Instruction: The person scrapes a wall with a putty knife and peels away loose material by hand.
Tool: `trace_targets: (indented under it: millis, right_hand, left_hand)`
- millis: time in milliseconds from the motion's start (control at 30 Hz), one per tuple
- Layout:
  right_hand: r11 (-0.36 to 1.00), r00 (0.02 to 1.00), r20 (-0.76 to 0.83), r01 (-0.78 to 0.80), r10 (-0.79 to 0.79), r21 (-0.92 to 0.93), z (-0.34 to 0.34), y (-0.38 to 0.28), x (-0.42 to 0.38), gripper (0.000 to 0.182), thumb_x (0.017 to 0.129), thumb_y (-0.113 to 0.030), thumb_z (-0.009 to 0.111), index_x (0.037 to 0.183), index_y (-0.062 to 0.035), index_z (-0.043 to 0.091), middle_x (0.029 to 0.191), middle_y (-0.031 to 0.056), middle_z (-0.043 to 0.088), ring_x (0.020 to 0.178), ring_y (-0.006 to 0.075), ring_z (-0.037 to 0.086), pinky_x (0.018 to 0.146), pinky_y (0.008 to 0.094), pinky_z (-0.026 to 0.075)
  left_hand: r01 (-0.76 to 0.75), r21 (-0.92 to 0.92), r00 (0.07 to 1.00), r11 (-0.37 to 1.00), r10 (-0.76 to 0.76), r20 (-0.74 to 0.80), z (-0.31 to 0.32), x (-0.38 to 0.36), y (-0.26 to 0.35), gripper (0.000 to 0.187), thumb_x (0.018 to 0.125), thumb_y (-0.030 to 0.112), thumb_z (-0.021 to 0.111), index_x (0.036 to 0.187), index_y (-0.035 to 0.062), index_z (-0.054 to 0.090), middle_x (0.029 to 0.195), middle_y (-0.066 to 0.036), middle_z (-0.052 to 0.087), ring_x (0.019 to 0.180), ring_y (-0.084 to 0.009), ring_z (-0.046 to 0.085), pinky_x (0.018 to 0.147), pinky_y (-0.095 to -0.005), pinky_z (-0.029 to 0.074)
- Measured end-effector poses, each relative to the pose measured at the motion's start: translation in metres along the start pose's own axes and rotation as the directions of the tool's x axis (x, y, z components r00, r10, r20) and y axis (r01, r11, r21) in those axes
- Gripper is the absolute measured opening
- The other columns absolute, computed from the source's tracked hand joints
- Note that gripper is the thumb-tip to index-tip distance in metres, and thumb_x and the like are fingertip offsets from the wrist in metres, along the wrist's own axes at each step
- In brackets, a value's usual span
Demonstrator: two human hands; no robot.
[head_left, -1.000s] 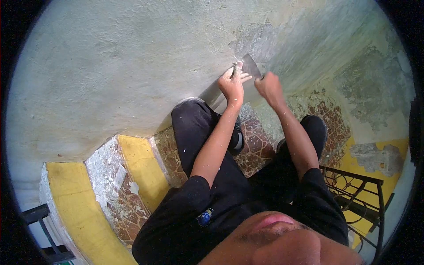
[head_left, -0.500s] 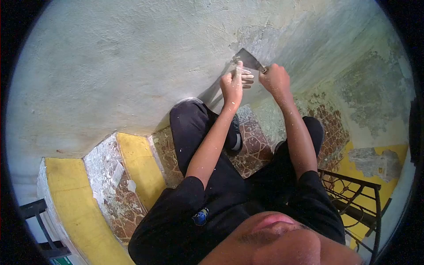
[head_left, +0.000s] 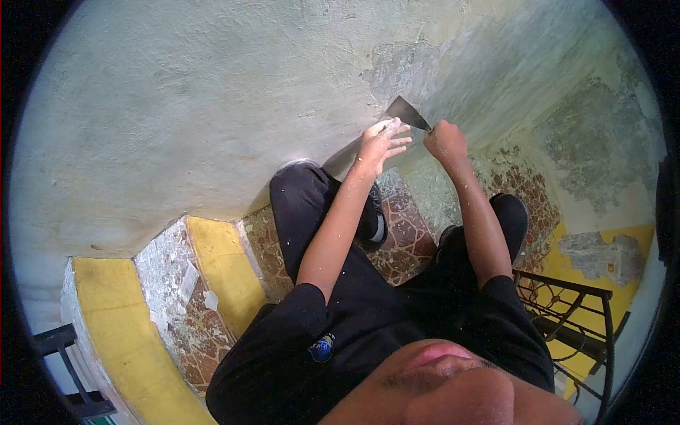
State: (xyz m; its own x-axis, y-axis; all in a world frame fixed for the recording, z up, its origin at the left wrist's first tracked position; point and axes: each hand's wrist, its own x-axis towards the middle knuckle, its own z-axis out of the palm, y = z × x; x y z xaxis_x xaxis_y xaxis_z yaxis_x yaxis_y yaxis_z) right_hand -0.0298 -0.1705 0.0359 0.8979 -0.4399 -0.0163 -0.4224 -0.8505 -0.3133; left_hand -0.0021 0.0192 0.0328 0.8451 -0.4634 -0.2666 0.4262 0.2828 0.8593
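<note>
A scraper with a wide, dark metal blade is held by my right hand, its fingers wrapped round the handle. The blade's edge lies at the wall, just below a grey patch where the paint is gone. Close to the blade, on its left, is my left hand, dusty, with its fingers spread and nothing seen in it. Pale flecks cover both forearms.
Yellow-edged steps with paint flakes descend at the left. Patterned brown tiles lie under my feet. A black metal railing stands at the lower right, beside a yellow wall with peeled patches.
The scraper and my right hand have moved down and slightly right. My left hand has lowered too, and its fingers have spread wider.
</note>
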Motion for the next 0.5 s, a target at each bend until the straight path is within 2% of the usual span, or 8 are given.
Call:
trace_targets:
  millis: [33,100,200,333,500]
  right_hand:
    - [1.0,1.0,-0.004,0.025,-0.025,0.015,0.003,-0.002,-0.001,0.03,0.085,-0.027,0.067,0.093,0.0012,0.074,0.095,0.0277,0.072,0.092,0.0452,0.071,0.082,0.0515,0.058]
    - [0.998,0.999,-0.007,0.05,-0.05,0.031,0.01,-0.009,-0.005,0.031,0.086,-0.027,0.066,0.092,0.0025,0.073,0.092,0.0292,0.071,0.091,0.047,0.07,0.081,0.0529,0.057]
    - [0.997,0.998,-0.006,0.068,-0.068,0.038,0.018,-0.018,-0.011,0.031,0.086,-0.027,0.066,0.092,0.0029,0.073,0.092,0.0291,0.071,0.091,0.0472,0.07,0.08,0.0531,0.057]
    - [0.995,1.0,0.001,0.02,-0.02,0.094,0.02,-0.023,-0.019,0.032,0.086,-0.026,0.065,0.092,0.0041,0.073,0.093,0.0299,0.071,0.091,0.0476,0.07,0.08,0.0535,0.057]
    - [0.995,0.998,0.057,-0.04,0.035,0.087,0.025,-0.018,-0.018,0.03,0.081,-0.025,0.068,0.093,0.0026,0.074,0.097,0.0289,0.072,0.096,0.045,0.071,0.084,0.051,0.058]
  left_hand:
    - [-0.001,-0.001,1.0,1.0,0.001,0.0,-0.001,0.003,-0.003,0.044,0.104,0.033,0.061,0.13,-0.0017,0.058,0.124,-0.016,0.068,0.105,-0.0293,0.071,0.092,-0.0434,0.058]
    - [-0.063,-0.093,0.988,0.994,0.049,-0.148,-0.003,0.01,-0.01,0.039,0.103,0.029,0.064,0.124,-0.0034,0.059,0.114,-0.014,0.066,0.102,-0.0285,0.07,0.093,-0.0435,0.059]
    - [-0.152,-0.163,0.972,0.975,0.118,-0.201,-0.005,0.017,-0.017,0.031,0.103,0.024,0.065,0.116,-0.0038,0.06,0.106,-0.011,0.063,0.097,-0.0279,0.07,0.092,-0.0438,0.061]
    - [-0.178,-0.206,0.97,0.962,0.136,-0.202,-0.006,0.02,-0.023,0.03,0.103,0.023,0.064,0.109,-0.0057,0.059,0.103,-0.012,0.062,0.092,-0.0276,0.069,0.089,-0.0445,0.063]
    - [-0.181,-0.151,0.964,0.972,0.145,-0.224,-0.004,0.022,-0.027,0.032,0.104,0.023,0.063,0.105,-0.0088,0.058,0.096,-0.012,0.06,0.086,-0.0267,0.069,0.078,-0.0413,0.066]
